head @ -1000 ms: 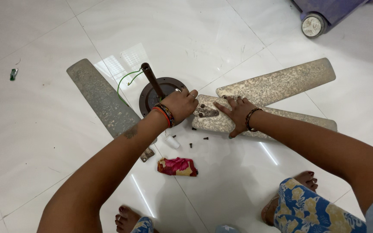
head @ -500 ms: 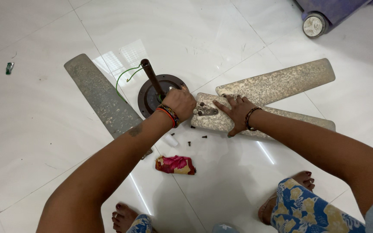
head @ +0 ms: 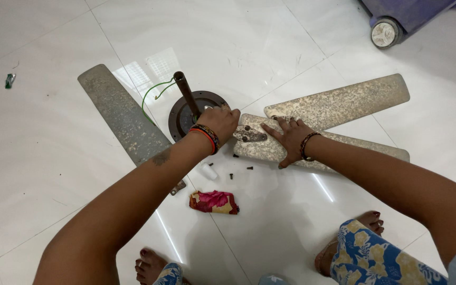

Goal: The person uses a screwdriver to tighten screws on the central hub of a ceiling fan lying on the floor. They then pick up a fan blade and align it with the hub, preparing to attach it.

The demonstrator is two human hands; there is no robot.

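Observation:
A dismantled ceiling fan lies on the white tiled floor. Its dark round motor hub [head: 181, 112] with a brown rod [head: 187, 94] sits at the centre. My left hand [head: 220, 122] is closed at the hub's right edge, next to a metal blade bracket [head: 249, 135]; what it grips is hidden. My right hand [head: 290, 138] presses flat, fingers spread, on a dusty fan blade [head: 270, 150]. A second blade [head: 339, 103] lies beyond it, and a third grey blade [head: 122, 116] lies to the left of the hub.
Small dark screws [head: 241, 170] and a little white piece [head: 207, 171] lie in front of the blade. A red flowered cloth [head: 214, 202] lies near my feet. A green wire [head: 151, 92] leaves the hub. A wheeled purple object [head: 391, 24] stands at the back right.
Both hands stay in nearly the same place at the hub and on the blade. The view has shifted slightly; nothing was picked up or let go.

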